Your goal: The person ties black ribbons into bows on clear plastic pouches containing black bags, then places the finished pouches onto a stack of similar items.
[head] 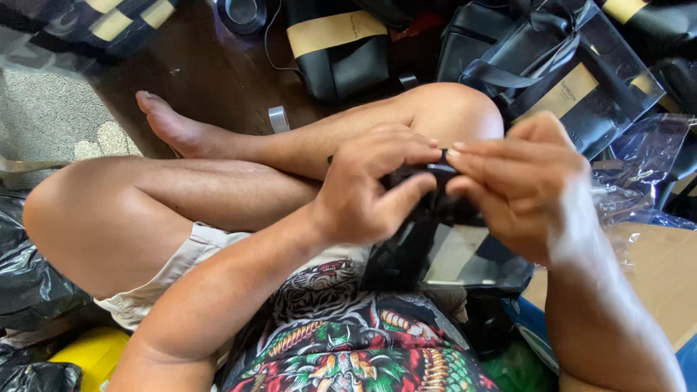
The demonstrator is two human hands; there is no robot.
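Black and glossy, a small folded strip [435, 174] sits pinched between the fingers [428, 149] of both hands, held up in front of the person's bent knee [454, 112]. The left hand [367, 189] curls around it from one side, thumb pressed up under the strip and fingertips bent down onto its top edge; the right hand [519, 185] meets it from the other side, thumb and forefinger closed tight on the same end, the remaining fingers folded together behind. The strip belongs to a black bag with a clear plastic window [446, 254] that hangs below the hands and rests over the lap, against a brightly printed shirt [348, 348]. The person sits cross-legged on a dark wooden floor [203, 72], one bare foot [170, 123] stretched toward a pale carpet [43, 116]. A small roll of clear tape [278, 118] lies on the floor just beside the shin. Farther out, more black bags with tan paper bands [337, 43] are piled along the top, one with a clear front [581, 87] near the right hand. Crumpled clear plastic wrapping [639, 167] lies to the right above a sheet of brown cardboard [653, 276], and a yellow object [91, 356] shows at the lower left.
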